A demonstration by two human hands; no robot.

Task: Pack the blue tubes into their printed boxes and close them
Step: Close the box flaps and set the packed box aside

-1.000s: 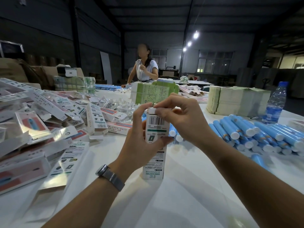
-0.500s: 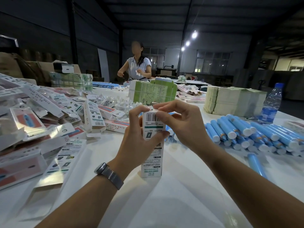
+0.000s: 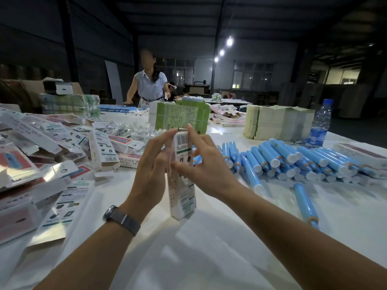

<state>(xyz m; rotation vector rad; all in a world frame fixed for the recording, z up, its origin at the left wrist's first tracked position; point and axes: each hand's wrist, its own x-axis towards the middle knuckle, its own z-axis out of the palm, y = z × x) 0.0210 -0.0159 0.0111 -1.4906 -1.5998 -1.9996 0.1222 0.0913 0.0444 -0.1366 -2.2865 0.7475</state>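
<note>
Both hands have shifted down the sides of the upright printed box (image 3: 182, 174) since half a second ago, when the right fingers were pinching at its top flap; the carton has also turned slightly, showing a narrow side as well as its barcoded face.

Head view: the box stands on end on the white table (image 3: 209, 248), its base touching the surface, between the two hands. The left hand (image 3: 151, 164), watch on the wrist, lies against the left side with fingers nearly straight. The right hand (image 3: 206, 166) rests on the right edge, index finger reaching the top and thumb across the front; neither hand is curled round it.

Thin card like this is probably light and easily dented, so the long edges and corners look like the safest hold, with only gentle pressure on the end flap. White with green bands, small pictograms and a barcode near the top, the carton appears closed at its upper end, though the flap is partly hidden.

Loose blue tubes (image 3: 293, 160) with white caps lie heaped to the right; flat cartons (image 3: 52, 143) spread on the left.
</note>
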